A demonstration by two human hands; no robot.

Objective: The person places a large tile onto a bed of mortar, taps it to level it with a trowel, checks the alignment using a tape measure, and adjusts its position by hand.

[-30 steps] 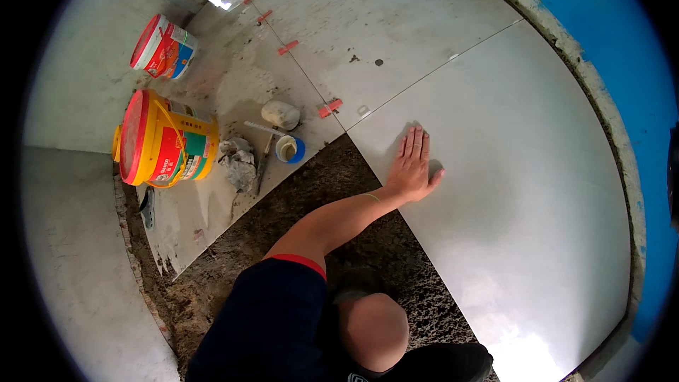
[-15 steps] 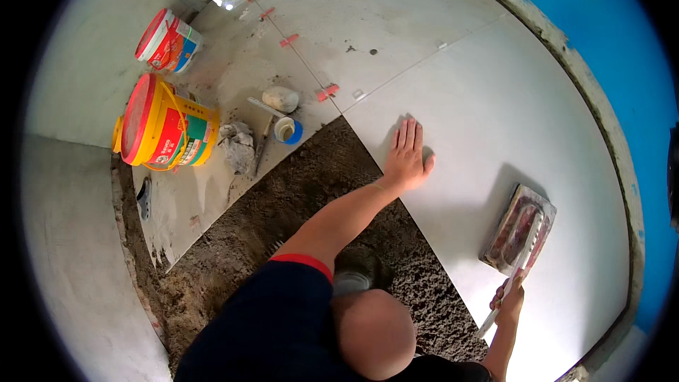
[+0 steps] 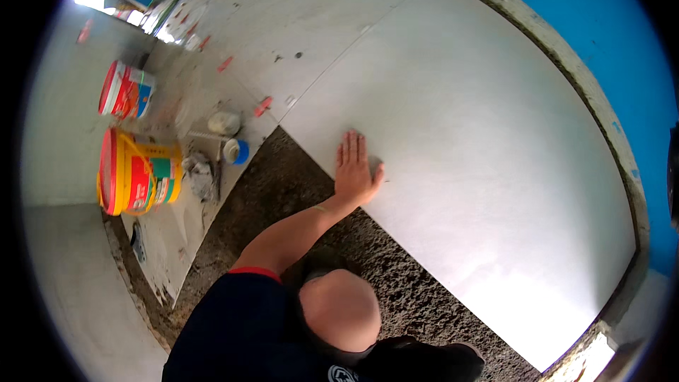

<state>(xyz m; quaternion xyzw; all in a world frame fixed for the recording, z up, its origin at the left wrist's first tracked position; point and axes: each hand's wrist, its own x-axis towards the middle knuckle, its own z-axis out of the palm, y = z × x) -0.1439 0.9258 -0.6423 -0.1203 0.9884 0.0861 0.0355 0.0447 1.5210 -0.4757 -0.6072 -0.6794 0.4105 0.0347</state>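
Observation:
Flat on a large light-grey floor tile (image 3: 467,148), near its left edge, lies my left hand (image 3: 356,173), open, with fingers stretched out and thumb apart. Nothing is in it. Beneath my left forearm spreads a bed of rough dark mortar (image 3: 417,272) that borders the tile's edge. My right hand is out of the picture, and so is whatever it may hold. My bent bare knee (image 3: 341,311) shows at the bottom, over the mortar.
Left stand a yellow bucket (image 3: 127,170) and a smaller red-and-white one (image 3: 131,92). A crumpled grey rag (image 3: 201,175), a pale lump (image 3: 224,123) and a blue-and-white round container (image 3: 235,151) lie beside the mortar. A red tile clip (image 3: 263,106) sits at a joint.
The view has swung, shifting the scene left and down. My right hand, which held a long-handled tool with a rectangular pad over the tile, has left the picture. My left hand stays flat.

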